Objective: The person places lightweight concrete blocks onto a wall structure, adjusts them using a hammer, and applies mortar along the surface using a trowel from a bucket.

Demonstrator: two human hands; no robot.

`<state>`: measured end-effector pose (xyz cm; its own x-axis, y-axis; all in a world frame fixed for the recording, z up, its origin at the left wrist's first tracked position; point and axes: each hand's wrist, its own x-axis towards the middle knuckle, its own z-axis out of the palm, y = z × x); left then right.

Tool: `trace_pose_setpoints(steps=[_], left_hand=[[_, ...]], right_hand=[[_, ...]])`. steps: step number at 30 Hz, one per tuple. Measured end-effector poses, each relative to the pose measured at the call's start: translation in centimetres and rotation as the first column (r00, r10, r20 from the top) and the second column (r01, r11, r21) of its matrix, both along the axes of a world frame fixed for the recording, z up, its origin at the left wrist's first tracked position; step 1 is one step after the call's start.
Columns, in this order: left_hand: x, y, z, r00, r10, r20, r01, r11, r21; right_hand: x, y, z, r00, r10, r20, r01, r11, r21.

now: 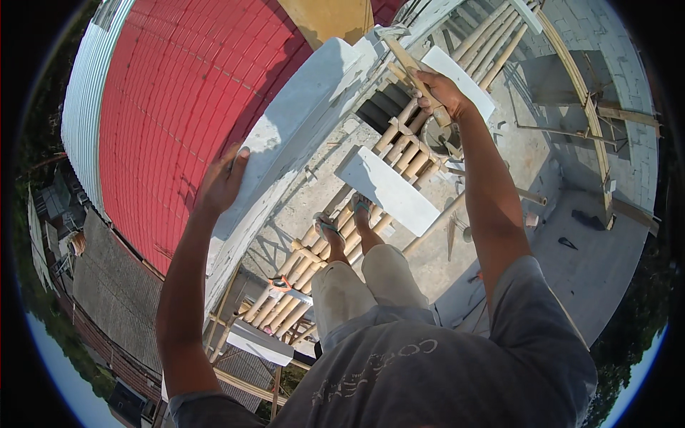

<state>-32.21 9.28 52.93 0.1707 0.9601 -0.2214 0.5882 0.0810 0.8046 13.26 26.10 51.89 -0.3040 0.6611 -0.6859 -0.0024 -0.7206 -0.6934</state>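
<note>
Through my head view I have the left hand (225,178) laid against the outer edge of a long white block (303,107), the fingers extended and not closed around anything; part of it is turned from me, so I can't tell how firmly it presses. That block sits along the top of the pale wall (314,145), which runs slantwise up the view, and a red tiled roof (175,128) spreads out beyond it. My right hand (439,93) is wrapped around a wooden bar (421,82), which slants up toward the far end of the wall; I can't make out whether its upper tip touches there. Just past that hand, another white slab (467,85) shows, partly covered by the fingers and wrist. Below the bar is a round container (444,143), also half hidden. Between the arms, a loose white block (389,189) lies tilted across the bamboo poles (303,271), ahead of the sandalled feet (328,230), which stand on the same poles. Nearer the left forearm I see a handsaw (280,284) with an orange handle resting on the poles, and lower still, another white piece (260,344) beside their near ends.
</note>
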Motion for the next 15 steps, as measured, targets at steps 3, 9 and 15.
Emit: trace_pose_setpoints(steps=[3,9,15], left_hand=[[0.0,-0.1,-0.2,0.997,0.039,-0.069,-0.042,0.999,-0.029],[0.8,1.8,0.8,0.987,0.082,-0.136,-0.116,0.957,-0.266],[6.1,9.8,0.5,0.959,0.167,-0.228,-0.186,0.98,-0.066]], right_hand=[[0.4,0.1,-0.2,0.94,0.317,0.129,-0.301,0.945,-0.131],[0.9,-1.9,-0.7,0.933,0.342,0.115,-0.339,0.94,-0.042],[0.1,-3.1,-1.9,0.955,0.27,0.123,-0.269,0.963,-0.031]])
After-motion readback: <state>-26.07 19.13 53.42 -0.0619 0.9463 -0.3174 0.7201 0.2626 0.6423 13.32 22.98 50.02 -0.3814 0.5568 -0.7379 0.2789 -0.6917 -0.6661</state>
